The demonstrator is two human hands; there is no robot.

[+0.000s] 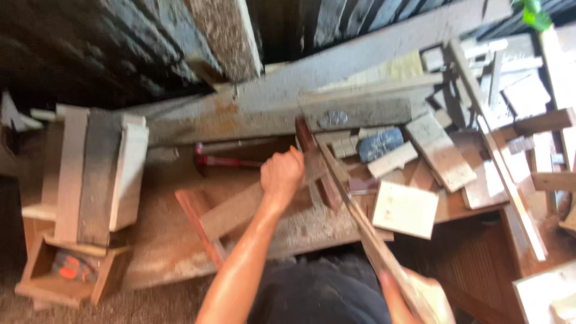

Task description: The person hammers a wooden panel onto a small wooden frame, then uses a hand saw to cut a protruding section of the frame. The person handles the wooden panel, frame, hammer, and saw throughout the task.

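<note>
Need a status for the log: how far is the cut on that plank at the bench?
Done: the plank lies flat across the bench. In hand: left hand presses down on the wood, right hand grips the handsaw, whose blade runs up toward the left hand. Left: the picture is too blurred to show any kerf, and no cut-off piece is visible, so the cut looks unfinished.

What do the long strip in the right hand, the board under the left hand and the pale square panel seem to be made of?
Long strip: looks like raw wood, brown and unpainted; blur hides the grain.
Board under the left hand: rough-sawn timber, dull reddish-brown, no finish.
Pale square panel: probably plywood or light planed wood, smooth and cream.
Right hand grips the strip.
</note>
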